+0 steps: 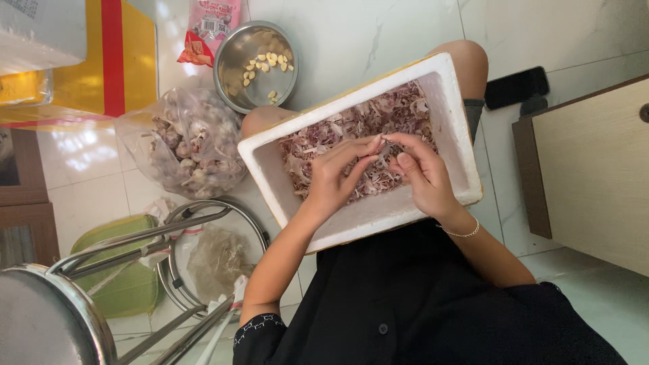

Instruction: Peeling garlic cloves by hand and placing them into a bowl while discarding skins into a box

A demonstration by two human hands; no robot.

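We see, across the middle of the frame, a white foam box [451, 122] resting on the person's lap, its long axis running from lower left to upper right, tilted so that its far corner points to the top of the picture. Its floor is covered with purplish, papery garlic skins [331, 135]. Both of our hands meet over the centre of this box.

To the left of the box, in the upper left middle of the frame, lies a clear plastic bag [186, 138] full of unpeeled garlic bulbs, just beside the box's left corner. Above it, at the top centre, stands a round steel bowl [233, 47] with a scatter of pale peeled cloves on its bottom. Both lie up and to the left of the hands, on the side of the left hand, which is therefore the nearer of the two to them.

The left hand [331, 179] comes in from the lower left, fingers bent, its fingertips closing on a small garlic clove [382, 143]. The right hand [422, 169] comes in from the right, thumb and forefinger pinching the same clove from the other side. So the two hands touch at the fingertips, pressed together around it; neither is spread. The clove sits right between them, over the heap of skins, too small for us to tell how much peel remains on it.
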